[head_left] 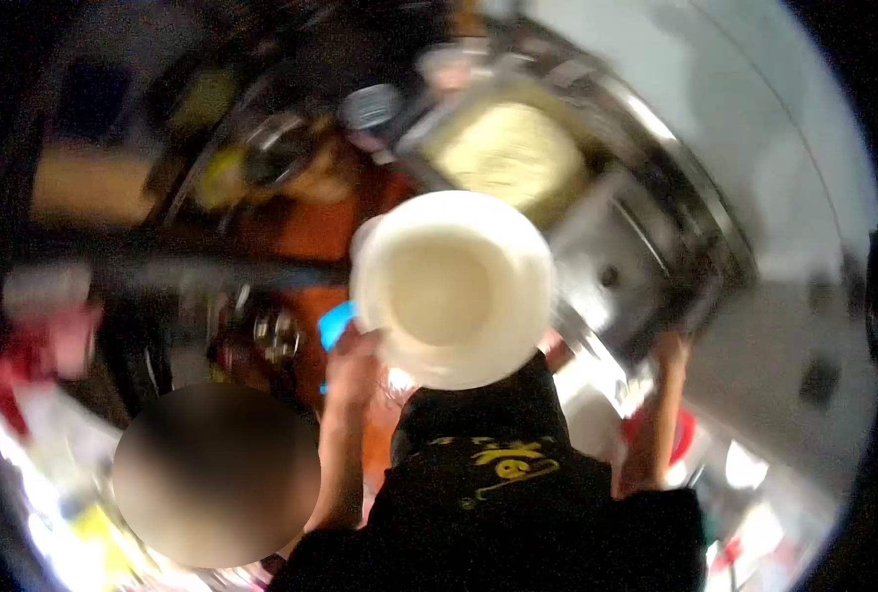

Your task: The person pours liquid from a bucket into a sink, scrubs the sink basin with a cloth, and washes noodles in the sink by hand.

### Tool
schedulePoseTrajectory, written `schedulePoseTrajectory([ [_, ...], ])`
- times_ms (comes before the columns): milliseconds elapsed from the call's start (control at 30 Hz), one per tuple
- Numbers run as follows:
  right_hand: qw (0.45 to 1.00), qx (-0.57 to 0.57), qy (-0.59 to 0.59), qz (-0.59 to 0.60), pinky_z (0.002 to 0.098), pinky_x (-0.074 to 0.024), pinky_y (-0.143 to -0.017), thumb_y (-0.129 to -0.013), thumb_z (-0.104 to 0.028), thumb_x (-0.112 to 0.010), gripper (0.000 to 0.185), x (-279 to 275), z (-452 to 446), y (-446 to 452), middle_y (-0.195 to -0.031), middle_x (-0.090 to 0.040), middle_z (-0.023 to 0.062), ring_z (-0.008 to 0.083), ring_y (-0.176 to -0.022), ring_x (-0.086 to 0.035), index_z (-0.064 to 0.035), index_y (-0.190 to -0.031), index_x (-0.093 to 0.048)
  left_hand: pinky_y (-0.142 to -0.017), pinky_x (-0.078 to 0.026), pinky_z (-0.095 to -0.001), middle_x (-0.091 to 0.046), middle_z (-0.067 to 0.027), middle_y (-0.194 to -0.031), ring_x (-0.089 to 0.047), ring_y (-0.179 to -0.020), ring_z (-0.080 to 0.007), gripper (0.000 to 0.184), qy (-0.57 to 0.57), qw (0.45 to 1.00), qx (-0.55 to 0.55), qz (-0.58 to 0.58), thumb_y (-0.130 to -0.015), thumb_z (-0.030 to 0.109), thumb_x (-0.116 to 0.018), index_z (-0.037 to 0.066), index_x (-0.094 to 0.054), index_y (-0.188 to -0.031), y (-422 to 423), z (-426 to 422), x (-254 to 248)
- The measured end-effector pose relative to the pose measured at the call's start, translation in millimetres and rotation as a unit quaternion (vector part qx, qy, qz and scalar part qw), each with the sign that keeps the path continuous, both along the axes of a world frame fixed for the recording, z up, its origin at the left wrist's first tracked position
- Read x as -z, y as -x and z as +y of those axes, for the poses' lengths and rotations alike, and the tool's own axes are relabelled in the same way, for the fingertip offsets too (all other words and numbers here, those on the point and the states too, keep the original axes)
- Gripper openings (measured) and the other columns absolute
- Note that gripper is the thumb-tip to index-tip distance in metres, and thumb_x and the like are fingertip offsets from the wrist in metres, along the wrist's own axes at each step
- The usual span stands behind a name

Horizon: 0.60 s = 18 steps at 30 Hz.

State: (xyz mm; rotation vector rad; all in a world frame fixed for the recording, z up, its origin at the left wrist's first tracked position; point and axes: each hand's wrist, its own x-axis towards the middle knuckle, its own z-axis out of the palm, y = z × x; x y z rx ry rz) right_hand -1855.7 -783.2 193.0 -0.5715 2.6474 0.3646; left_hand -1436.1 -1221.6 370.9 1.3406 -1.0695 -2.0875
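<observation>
A large white bowl [444,291] is in front of my body, its pale inside facing the camera. At its lower left rim, my left hand [355,357] is closed on it, beside a small bright blue thing [335,324]. Out to the right, my right hand [671,350] is at the near edge of a metal basin or tray [607,237]; motion smears its fingers, and whether they grip anything is unclear. Beyond the bowl, a rectangular container holds a pale yellow mass [508,153].
Another person's head, blurred out, is at the lower left. Blurred jars and containers [276,153] stand at the upper left, near an orange-red surface [316,227]. A curved-looking metal edge [646,113] runs along the upper right, beside a pale floor or wall.
</observation>
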Motion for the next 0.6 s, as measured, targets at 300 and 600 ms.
schedulePoseTrajectory([
  [300,0.684,0.206,0.327,-0.619,0.0466,-0.0433,-0.104,-0.097,-0.05,-0.047,0.064,-32.8,-227.2,-199.3,-0.134,-0.051,0.0199,0.0319,-0.123,-0.052,-0.0048,-0.142,-0.038,-0.089,-0.052,-0.0374,-0.06,-0.0191,-0.123,-0.059,-0.11,-0.0247,0.07,0.131,0.978,-0.111,-0.114,-0.075,0.007,-0.073,-0.007,-0.044,-0.136,-84.7,10.6,110.7],
  [600,0.525,0.204,0.176,-0.807,0.0493,-0.0486,-0.098,-0.096,-0.028,-0.048,0.049,56.6,-340.0,-309.2,-0.132,-0.054,0.0191,0.0306,-0.116,-0.058,-0.0036,-0.138,-0.041,-0.104,-0.038,-0.0356,-0.053,-0.0142,-0.13,-0.05,-0.118,-0.0233,0.058,0.034,0.955,-0.287,-0.067,-0.084,0.006,-0.067,-0.003,-0.042,-0.135,-142.1,59.7,119.2],
])
